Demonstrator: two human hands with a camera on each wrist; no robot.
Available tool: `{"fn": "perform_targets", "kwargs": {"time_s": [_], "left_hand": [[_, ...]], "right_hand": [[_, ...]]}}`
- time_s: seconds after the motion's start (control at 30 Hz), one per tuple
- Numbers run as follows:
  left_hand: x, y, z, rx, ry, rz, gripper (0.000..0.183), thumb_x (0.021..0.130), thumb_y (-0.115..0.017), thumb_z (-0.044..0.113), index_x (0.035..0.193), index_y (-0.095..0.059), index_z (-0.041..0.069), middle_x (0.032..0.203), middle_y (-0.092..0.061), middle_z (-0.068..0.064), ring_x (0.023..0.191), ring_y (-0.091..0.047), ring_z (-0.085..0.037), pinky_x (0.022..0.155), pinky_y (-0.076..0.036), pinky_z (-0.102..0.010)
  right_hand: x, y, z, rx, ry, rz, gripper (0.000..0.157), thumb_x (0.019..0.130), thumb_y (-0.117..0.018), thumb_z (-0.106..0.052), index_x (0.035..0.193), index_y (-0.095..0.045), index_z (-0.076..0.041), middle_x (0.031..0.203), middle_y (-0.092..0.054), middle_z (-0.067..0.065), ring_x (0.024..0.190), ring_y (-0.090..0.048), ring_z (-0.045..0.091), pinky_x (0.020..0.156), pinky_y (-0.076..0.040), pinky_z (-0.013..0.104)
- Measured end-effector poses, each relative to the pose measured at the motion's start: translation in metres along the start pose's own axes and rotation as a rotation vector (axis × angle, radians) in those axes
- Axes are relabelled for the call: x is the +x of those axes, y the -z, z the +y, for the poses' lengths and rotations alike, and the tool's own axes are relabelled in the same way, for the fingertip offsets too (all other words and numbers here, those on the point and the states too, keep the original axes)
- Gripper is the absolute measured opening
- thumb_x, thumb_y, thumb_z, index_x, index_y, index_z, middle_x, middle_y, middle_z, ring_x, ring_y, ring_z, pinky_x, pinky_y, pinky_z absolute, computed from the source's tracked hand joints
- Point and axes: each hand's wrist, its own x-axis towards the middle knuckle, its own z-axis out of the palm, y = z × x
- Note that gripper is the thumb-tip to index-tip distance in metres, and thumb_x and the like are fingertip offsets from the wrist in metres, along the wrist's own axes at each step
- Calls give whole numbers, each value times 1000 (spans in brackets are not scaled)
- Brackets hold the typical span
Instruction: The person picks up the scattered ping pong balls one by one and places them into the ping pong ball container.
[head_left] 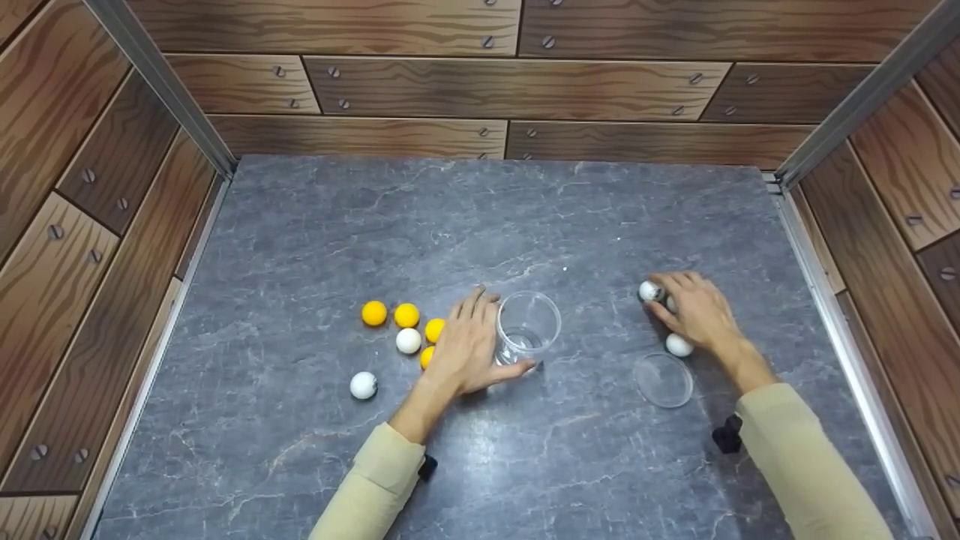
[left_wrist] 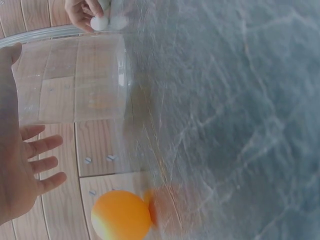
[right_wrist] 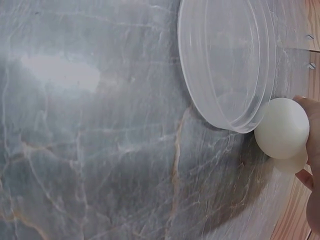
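My left hand [head_left: 469, 346] is beside a clear plastic cup [head_left: 529, 322] standing upright, its fingers straight along the cup's left side and the thumb stretched out in front. In the left wrist view, the cup [left_wrist: 75, 80] shows between the thumb and the spread fingers [left_wrist: 45, 145]. My right hand [head_left: 697, 309] pinches a white ball [head_left: 649, 291] with dark marking between thumb and fingertips, at the table's right. Another white ball is partly hidden under that hand, and one more white ball [head_left: 679, 345] lies by its wrist.
Left of the cup lie several orange balls [head_left: 374, 313], some partly covered by the left hand, with a white ball [head_left: 408, 341] among them. Another white ball [head_left: 364, 385] lies nearer. A clear round lid [head_left: 664, 380] rests near the right hand. Wood-patterned walls [head_left: 517, 86] surround the grey table [head_left: 480, 217].
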Motion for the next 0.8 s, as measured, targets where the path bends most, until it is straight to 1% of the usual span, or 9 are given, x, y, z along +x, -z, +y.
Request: {"fn": "perform_targets", "kwargs": {"time_s": [0.27, 0.53, 0.8], "left_hand": [[0, 0, 0, 4, 4, -3, 102, 82, -61, 85, 143, -51, 3, 153, -55, -15, 154, -43, -36, 124, -41, -51], [-1, -1, 1, 11, -8, 17, 102, 81, -64, 83, 142, -51, 2, 149, -58, -15, 152, -45, -38, 121, -44, -51], [0, 1, 1, 7, 9, -19, 106, 82, -59, 85, 147, -49, 2, 152, -55, -15, 154, -43, -38, 123, -42, -51]], "right_hand": [[1, 1, 0, 1, 12, 6, 47, 99, -73, -27, 140, -62, -6, 133, -69, 24, 125, -60, 47, 106, -47, 65], [-2, 0, -1, 9, 25, 46, 45, 98, -74, -28, 137, -65, -7, 129, -71, 23, 121, -62, 45, 103, -49, 64], [-3, 3, 0, 18, 18, 81, 44, 97, -75, -28, 135, -66, -7, 127, -71, 23, 118, -63, 43, 102, -50, 61]]}}
